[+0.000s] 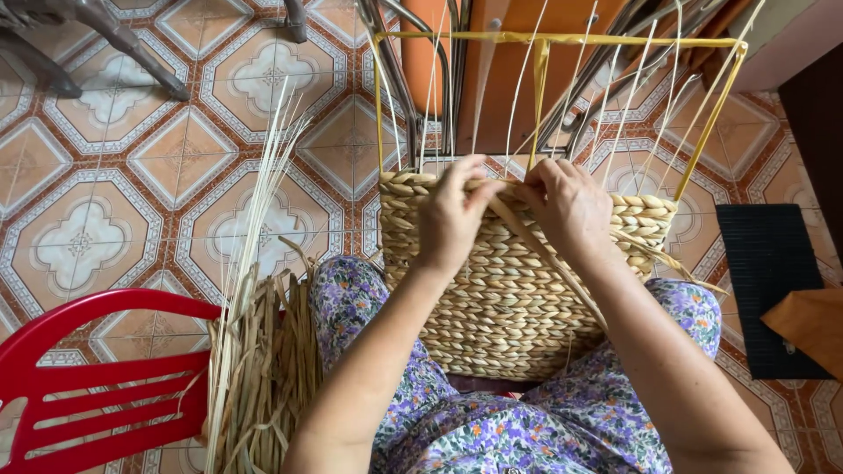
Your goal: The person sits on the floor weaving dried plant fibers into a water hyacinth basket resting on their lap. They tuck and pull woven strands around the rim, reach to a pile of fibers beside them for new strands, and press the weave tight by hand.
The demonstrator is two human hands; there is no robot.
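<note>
A half-woven straw basket (505, 298) rests on my lap, built on a yellow wire frame (562, 40) with thin upright strands rising from its rim. My left hand (452, 215) pinches a flat straw strand (536, 246) at the top edge of the weave. My right hand (571, 206) grips the same strand beside it, fingers curled over the rim. The strand trails down across the basket's front toward my right forearm.
A bundle of dried straw (263, 351) leans at my left knee beside a red plastic chair (97, 377). Patterned floor tiles (114, 175) lie all around. A black mat (768, 281) and a wooden corner (812, 325) are at right; metal chair legs (421, 79) stand behind the basket.
</note>
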